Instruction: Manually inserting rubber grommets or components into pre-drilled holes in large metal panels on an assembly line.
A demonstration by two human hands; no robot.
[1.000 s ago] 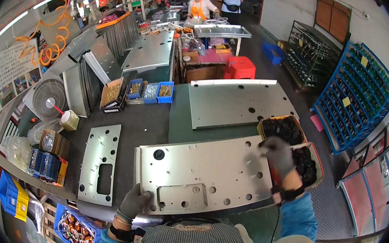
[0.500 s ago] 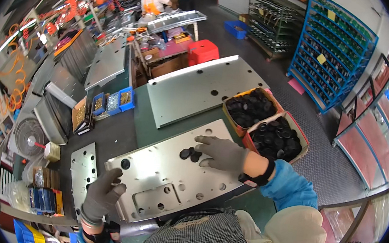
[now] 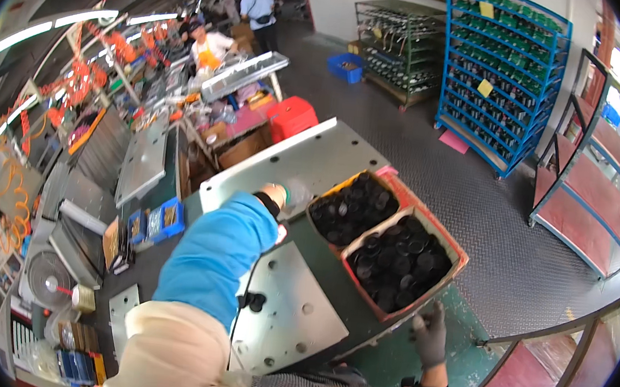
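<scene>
My left arm reaches across the bench, its blue sleeve covering part of the flat metal panel (image 3: 307,288). My left hand (image 3: 296,196) is blurred near the left side of a yellow-edged box (image 3: 364,173) of round black caps; its fingers cannot be made out. In a grey glove, my right hand (image 3: 429,336) hangs off the bench, fingers apart and empty, just by the near corner of a second open box (image 3: 454,278). That box also holds a heap of black caps (image 3: 397,263). A few loose black caps (image 3: 256,302) lie on the panel beside my sleeve.
A larger metal panel (image 3: 338,145) lies behind the boxes. Blue bins (image 3: 165,221) of small parts stand at the left. A red stool (image 3: 291,118), a blue rack (image 3: 494,84) and a cart frame (image 3: 589,200) stand beyond. Co-workers (image 3: 209,51) are farther back.
My left hand has swung from the panel's left end to beside the boxes. My right hand has left the caps on the panel and dropped below the boxes' near corner. The view has turned right.
</scene>
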